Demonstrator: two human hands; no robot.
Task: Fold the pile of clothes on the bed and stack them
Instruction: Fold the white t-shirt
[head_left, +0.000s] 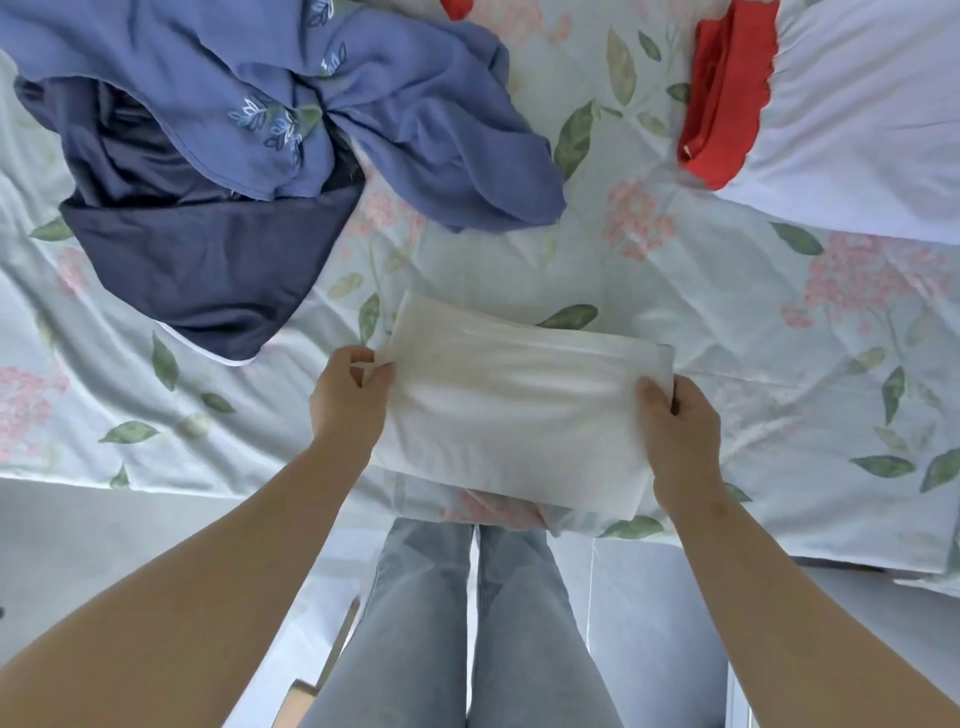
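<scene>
A folded white cloth (514, 410) hangs between my hands above the near edge of the bed. My left hand (348, 400) pinches its left edge between thumb and fingers. My right hand (680, 436) grips its right edge, thumb on top. A crumpled pile lies at the far left: a light blue garment (363, 98) with embroidered leaves over a dark navy one (208, 260). A folded red garment (727, 93) lies at the far right, partly on a white pillow (857, 119).
The bed is covered by a pale floral sheet (727, 312). Its near edge runs across the lower part of the view, with my legs in light jeans (467, 623) standing against it. Another bit of red fabric (457, 8) shows at the top edge.
</scene>
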